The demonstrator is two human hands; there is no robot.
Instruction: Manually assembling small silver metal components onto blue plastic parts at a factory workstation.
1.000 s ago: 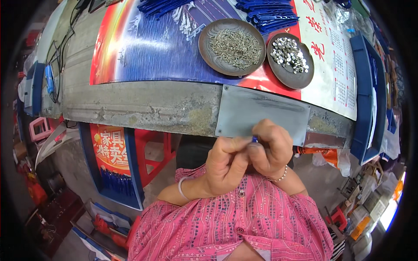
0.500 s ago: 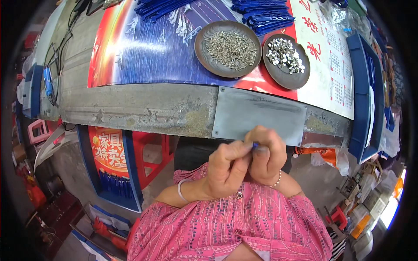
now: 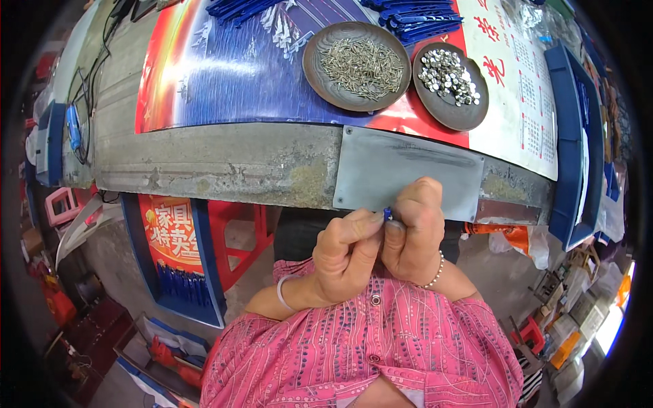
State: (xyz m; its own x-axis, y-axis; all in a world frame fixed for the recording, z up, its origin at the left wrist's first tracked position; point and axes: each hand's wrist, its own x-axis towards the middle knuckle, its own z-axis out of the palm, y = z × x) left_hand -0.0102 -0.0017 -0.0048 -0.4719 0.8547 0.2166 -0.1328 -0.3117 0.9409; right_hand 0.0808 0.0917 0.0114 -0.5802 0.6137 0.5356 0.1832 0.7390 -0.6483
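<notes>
My left hand and my right hand meet in front of my chest, just off the table's near edge. Between their closed fingertips sits a small blue piece, mostly covered, so its full shape is hidden. A grey metal plate, fixed with screws at its corners, lies on the table edge just beyond my hands. Farther back, a round brown dish holds a heap of small metal pins. The smaller brown dish to its right holds shiny round metal pieces.
Slim blue parts lie in piles on a poster covering the worn table. A blue tray stands at the right edge. Below the table on the left are another blue tray with blue parts and a red stool.
My hands have shifted slightly left, and my right fingers have turned a little. More of the blue piece shows at the fingertips. The view has shifted a little.
</notes>
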